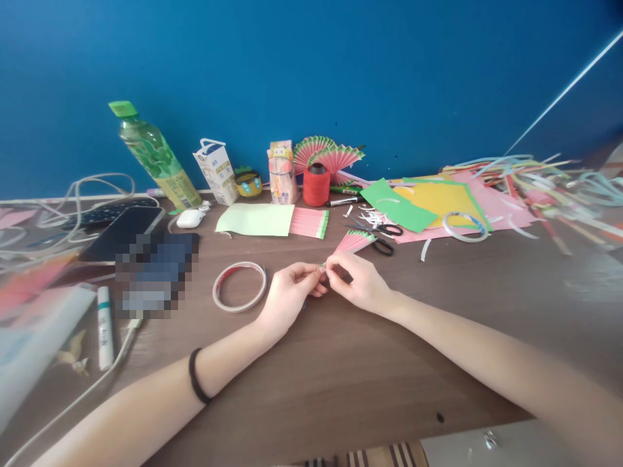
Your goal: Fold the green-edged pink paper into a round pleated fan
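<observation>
Left hand (pixel 288 295) and right hand (pixel 361 283) pinched a small piece (pixel 322 266) between closed fingers (pixel 310 279), a fan (pixel 355 241) just beyond them.

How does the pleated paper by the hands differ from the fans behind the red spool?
The pleated paper forms a narrow wedge; the fans spread wide. The pleated paper is nearer the camera; the fans stand by the blue wall. Both are pink with green edges.

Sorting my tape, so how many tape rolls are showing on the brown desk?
2: a round, red-lined whitish tape roll beside the left hand, and a round, blue-marked whitish tape roll on the coloured paper sheets. Others may be hidden.
</observation>
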Motion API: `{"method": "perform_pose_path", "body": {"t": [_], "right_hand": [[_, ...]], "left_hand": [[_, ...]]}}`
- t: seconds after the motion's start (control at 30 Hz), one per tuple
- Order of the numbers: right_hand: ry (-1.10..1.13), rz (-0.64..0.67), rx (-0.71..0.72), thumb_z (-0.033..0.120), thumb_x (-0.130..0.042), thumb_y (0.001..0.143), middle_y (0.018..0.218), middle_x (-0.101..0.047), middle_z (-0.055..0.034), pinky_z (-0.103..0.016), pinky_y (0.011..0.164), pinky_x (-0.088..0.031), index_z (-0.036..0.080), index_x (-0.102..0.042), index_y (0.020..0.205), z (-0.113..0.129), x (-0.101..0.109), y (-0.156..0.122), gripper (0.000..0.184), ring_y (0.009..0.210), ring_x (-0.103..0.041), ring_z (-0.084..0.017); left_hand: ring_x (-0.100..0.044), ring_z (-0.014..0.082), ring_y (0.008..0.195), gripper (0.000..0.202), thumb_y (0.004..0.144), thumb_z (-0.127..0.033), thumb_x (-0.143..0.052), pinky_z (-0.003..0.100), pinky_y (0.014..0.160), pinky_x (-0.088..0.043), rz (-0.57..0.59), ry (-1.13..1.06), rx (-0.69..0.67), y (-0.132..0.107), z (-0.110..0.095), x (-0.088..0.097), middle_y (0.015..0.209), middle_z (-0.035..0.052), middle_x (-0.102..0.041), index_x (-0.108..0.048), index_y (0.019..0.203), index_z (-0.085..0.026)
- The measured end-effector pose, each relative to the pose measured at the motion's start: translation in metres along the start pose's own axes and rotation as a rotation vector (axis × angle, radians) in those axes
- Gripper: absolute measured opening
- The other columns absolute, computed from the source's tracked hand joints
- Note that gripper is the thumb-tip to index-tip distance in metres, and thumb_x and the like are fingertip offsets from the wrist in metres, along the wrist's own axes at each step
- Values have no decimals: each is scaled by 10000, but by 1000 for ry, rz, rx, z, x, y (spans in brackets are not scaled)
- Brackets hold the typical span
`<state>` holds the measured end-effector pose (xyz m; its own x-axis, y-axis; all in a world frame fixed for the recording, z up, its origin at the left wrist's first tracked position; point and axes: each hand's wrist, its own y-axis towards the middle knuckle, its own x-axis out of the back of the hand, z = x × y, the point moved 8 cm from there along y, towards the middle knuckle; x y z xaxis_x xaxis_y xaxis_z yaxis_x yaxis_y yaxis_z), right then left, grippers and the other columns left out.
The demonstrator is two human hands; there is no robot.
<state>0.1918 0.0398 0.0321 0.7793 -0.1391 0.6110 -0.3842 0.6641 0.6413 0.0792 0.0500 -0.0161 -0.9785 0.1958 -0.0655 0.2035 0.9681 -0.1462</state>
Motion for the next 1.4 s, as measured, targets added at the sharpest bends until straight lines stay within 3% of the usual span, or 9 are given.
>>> {"method": "perform_pose_path", "body": {"t": [0.47, 0.67, 0.87, 1.1, 1.4], "right_hand": [[8, -25, -52, 122, -469, 771, 642, -511, 18, -228, 564, -412, 204, -460, 740, -5, 2, -1, 89, 593, -494, -112], [-9, -2, -23, 194, -499, 815, 673, -535, 3, -235, 573, -421, 195, -473, 791, -2, 1, 1, 35, 603, -506, -117], [-26, 14, -7, 135, -463, 813, 668, -521, 8, -233, 587, -414, 196, -460, 759, -2, -1, 1, 81, 607, -492, -113], [-9, 37, -71, 160, -481, 811, 675, -520, 9, -235, 591, -416, 198, -450, 766, -6, -2, 0, 66, 610, -495, -113], [-67, 45, -35, 155, -482, 792, 675, -529, 7, -230, 586, -428, 203, -434, 754, -3, -3, 0, 78, 615, -515, -115]], "left_hand": [[-595, 104, 589, 147, 694, -248, -610, 251, 627, -502, -24, -4, 19, 0, -2, 0, 679, 19, -647, -628, 756, -116], [-598, 103, 602, 146, 705, -244, -601, 241, 622, -499, -15, 8, -6, 0, -2, 0, 686, 14, -651, -639, 776, -123], [-597, 108, 593, 152, 699, -254, -611, 245, 617, -500, -25, 25, -7, 0, -3, -1, 667, 18, -648, -637, 764, -119], [-603, 113, 609, 175, 717, -272, -603, 242, 622, -504, -14, 56, -33, 0, -2, -1, 674, 21, -651, -639, 795, -121], [-595, 113, 593, 169, 729, -274, -597, 233, 608, -498, -14, 94, -45, -1, -2, -2, 641, 17, -648, -660, 780, -126]]}}
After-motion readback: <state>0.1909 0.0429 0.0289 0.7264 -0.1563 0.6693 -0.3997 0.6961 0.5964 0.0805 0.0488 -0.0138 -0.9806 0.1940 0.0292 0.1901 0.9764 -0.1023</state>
